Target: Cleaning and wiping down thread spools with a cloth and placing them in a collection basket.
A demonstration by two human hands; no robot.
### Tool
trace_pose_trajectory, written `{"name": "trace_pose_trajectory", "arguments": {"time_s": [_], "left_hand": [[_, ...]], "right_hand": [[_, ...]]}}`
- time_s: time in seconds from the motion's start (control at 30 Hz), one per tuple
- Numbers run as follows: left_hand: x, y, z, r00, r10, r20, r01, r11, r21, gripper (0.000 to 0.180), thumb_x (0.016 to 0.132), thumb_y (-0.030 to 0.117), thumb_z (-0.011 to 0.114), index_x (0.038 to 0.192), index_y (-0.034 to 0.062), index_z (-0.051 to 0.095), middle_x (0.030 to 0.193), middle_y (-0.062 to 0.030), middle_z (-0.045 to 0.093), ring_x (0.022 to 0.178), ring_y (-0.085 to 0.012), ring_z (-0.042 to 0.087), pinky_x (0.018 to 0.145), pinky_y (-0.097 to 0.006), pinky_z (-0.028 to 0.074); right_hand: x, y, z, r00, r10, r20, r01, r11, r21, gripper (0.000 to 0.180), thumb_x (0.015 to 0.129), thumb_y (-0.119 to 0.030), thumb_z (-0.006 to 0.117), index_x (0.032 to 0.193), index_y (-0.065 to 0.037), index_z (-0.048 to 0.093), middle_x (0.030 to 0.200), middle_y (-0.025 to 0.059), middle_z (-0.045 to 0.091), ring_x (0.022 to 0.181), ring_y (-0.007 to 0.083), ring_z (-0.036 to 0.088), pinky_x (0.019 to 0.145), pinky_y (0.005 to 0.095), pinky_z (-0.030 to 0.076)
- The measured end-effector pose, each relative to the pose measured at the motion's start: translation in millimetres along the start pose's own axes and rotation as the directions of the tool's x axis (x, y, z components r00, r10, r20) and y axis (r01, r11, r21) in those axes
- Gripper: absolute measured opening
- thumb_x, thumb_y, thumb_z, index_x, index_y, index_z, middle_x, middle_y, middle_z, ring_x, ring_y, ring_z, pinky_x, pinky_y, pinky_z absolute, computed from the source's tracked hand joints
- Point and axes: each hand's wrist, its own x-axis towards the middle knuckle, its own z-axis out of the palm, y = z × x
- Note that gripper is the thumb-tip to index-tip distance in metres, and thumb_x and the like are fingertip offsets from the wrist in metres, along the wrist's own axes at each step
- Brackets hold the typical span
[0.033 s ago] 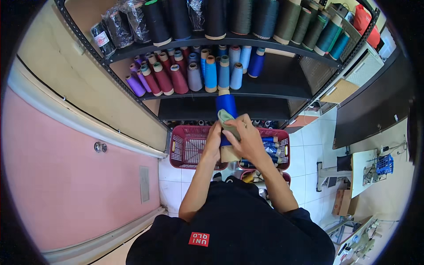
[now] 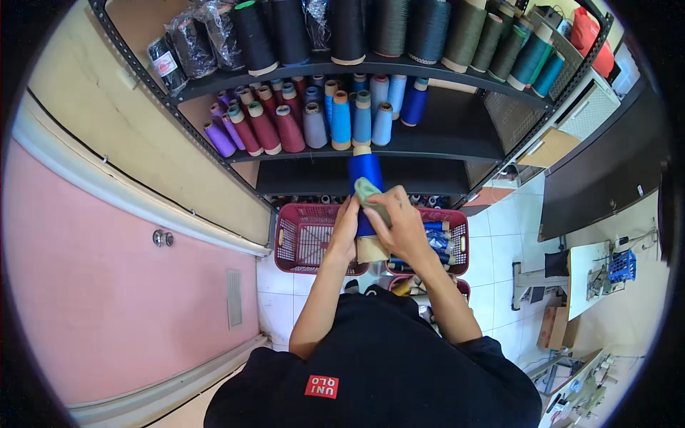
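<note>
A large cone of royal-blue thread (image 2: pixel 365 167) is held in front of my body, its narrow tan tip pointing toward the shelf and its wide tan base toward me. My left hand (image 2: pixel 343 232) is closed round the cone's left side. In my right hand (image 2: pixel 404 225) a folded pale green cloth (image 2: pixel 366 189) is gripped and pressed against the blue thread. Both hands hide part of the cone's middle.
Ahead stands a black shelf (image 2: pixel 442 139) with several purple, maroon and blue thread cones; dark cones fill the level above. Below are a maroon basket (image 2: pixel 285 242) at left and another basket (image 2: pixel 462 239) with blue cones at right. A pink door (image 2: pixel 128 264) is at left.
The top fold of the cloth has flattened slightly against the thread. My hands and the cone stay in almost the same place.
</note>
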Motion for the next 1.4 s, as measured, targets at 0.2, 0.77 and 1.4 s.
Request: {"name": "trace_pose_trajectory", "arguments": {"time_s": [0.2,0.77,1.4], "left_hand": [[-13.2,25.6,7.1,0.96,-0.232,0.154,0.251,0.961,-0.115,0.054,0.108,0.059,0.064,0.133,0.0109,0.067,0.118,-0.0078,0.075,0.104,-0.0197,0.076,0.089,-0.037,0.065],[-18.2,10.3,2.7,0.973,-0.221,0.066,0.229,0.963,-0.143,0.057,0.108,0.058,0.065,0.139,0.0099,0.066,0.124,-0.0092,0.076,0.108,-0.0219,0.076,0.093,-0.043,0.065],[-26.3,16.3,0.9,0.984,-0.173,0.038,0.175,0.983,-0.053,0.063,0.106,0.061,0.068,0.14,0.0084,0.064,0.125,-0.0073,0.074,0.11,-0.0185,0.075,0.096,-0.038,0.062]], "right_hand": [[-3.4,19.6,-23.8,0.994,0.095,-0.057,-0.096,0.995,-0.02,0.025,0.105,-0.015,0.071,0.125,-0.002,0.067,0.104,0.02,0.064,0.092,0.0411,0.068,0.082,0.0452,0.055],[-4.7,-1.2,-12.6,0.978,0.139,-0.152,-0.114,0.98,0.162,0.027,0.107,-0.011,0.065,0.132,-0.001,0.07,0.117,0.0216,0.074,0.107,0.038,0.073,0.094,0.0389,0.056],[-7.6,15.4,7.7,0.967,0.163,-0.198,-0.124,0.973,0.196,0.028,0.108,-0.015,0.065,0.132,-0.001,0.07,0.119,0.0202,0.073,0.111,0.0376,0.071,0.097,0.0435,0.054]]}}
